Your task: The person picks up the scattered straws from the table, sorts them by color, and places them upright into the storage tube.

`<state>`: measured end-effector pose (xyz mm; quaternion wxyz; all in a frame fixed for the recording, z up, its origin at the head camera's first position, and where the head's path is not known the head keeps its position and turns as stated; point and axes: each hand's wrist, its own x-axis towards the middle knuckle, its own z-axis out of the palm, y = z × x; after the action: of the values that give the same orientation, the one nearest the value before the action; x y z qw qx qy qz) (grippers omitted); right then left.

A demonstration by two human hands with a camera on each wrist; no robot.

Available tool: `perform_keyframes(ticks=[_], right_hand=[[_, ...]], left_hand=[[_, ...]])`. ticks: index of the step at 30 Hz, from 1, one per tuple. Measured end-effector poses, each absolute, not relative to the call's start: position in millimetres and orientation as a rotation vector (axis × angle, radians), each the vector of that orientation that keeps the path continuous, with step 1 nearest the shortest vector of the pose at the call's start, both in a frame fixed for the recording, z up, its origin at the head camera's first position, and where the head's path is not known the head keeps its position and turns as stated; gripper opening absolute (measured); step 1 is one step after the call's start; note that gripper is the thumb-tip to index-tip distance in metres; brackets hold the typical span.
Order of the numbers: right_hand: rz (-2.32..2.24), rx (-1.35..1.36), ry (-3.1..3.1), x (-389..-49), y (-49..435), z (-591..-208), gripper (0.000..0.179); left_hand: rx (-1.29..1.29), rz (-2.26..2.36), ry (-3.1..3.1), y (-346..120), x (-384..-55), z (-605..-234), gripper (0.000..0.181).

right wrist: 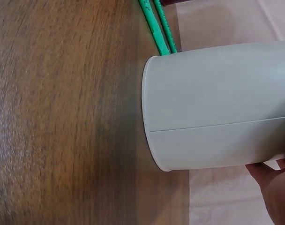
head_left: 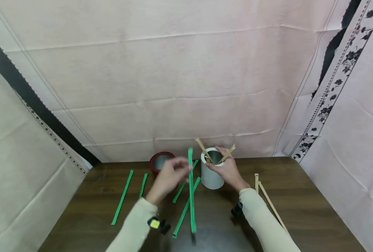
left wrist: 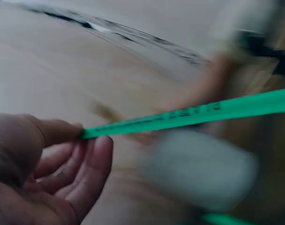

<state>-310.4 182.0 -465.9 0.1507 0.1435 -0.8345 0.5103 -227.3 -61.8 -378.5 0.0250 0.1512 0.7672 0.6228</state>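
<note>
Four green sticks (head_left: 122,197) lie on the table (head_left: 217,217); a fifth, the held stick (head_left: 191,196), is raised above the table's middle by the left hand (head_left: 170,176). Left wrist view: the fingertips (left wrist: 103,152) pinch the held stick, while the other fingers bend toward the palm; print along the stick is too blurred to read.

Right hand (head_left: 227,171): grips the white can (head_left: 212,179) at its rim, thumb on the near side; whether the remaining fingers are spread or pressed together cannot be told. The white can stands upright near the table's far edge, and pale sticks (head_left: 228,155) project from its mouth, one leaning left, one right.

Red can (head_left: 153,163): near the far edge, left of the white can, partly hidden by the left hand. Two lying green sticks are set toward the table's left edge; two slant between the forearms, near the white can's base, contact uncertain.

Two loose sticks (head_left: 269,201), also pale, lie toward the right edge, beside the right sleeve (head_left: 265,217). Pale cloth (head_left: 173,87) hangs beyond the far edge.
</note>
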Motion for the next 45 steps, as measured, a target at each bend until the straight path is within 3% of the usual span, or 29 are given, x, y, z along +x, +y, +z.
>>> perform_keyframes(ticks=[4, 10, 14, 18, 23, 27, 38, 45], right_hand=[[1.456, 0.419, -2.392, -312.5, 182.0, -466.4, 0.090], [1.449, 0.383, -2.399, -312.7, 185.3, -468.2, 0.090], [1.450, 0.397, -2.415, -312.5, 183.7, -467.2, 0.091], [1.418, 0.417, -2.434, -312.6, 186.6, -460.6, 0.092], [1.383, 0.441, -2.496, -311.3, 193.7, -454.4, 0.089], [1.422, 0.517, -2.535, -309.4, 196.5, -454.5, 0.082], [1.587, 0.685, -2.609, -307.3, 203.6, -453.0, 0.080], [1.758, 0.834, -2.857, -279.5, 270.7, -428.9, 0.095]], left_hand=[[0.302, 1.887, 2.201, -48.5, -224.2, -446.4, 0.024], [0.185, 1.646, 2.294, -26.1, -226.2, -476.6, 0.034], [0.224, 1.489, 2.529, -26.4, -234.5, -474.0, 0.041], [0.380, 1.498, 2.724, -28.6, -254.3, -448.9, 0.050], [0.656, 1.465, 2.796, -24.8, -283.0, -421.8, 0.085], [0.732, 1.486, 2.679, -16.7, -303.2, -426.7, 0.105], [0.721, 1.530, 2.692, 8.9, -319.9, -456.1, 0.104], [0.739, 1.612, 2.693, 17.9, -315.7, -453.8, 0.098]])
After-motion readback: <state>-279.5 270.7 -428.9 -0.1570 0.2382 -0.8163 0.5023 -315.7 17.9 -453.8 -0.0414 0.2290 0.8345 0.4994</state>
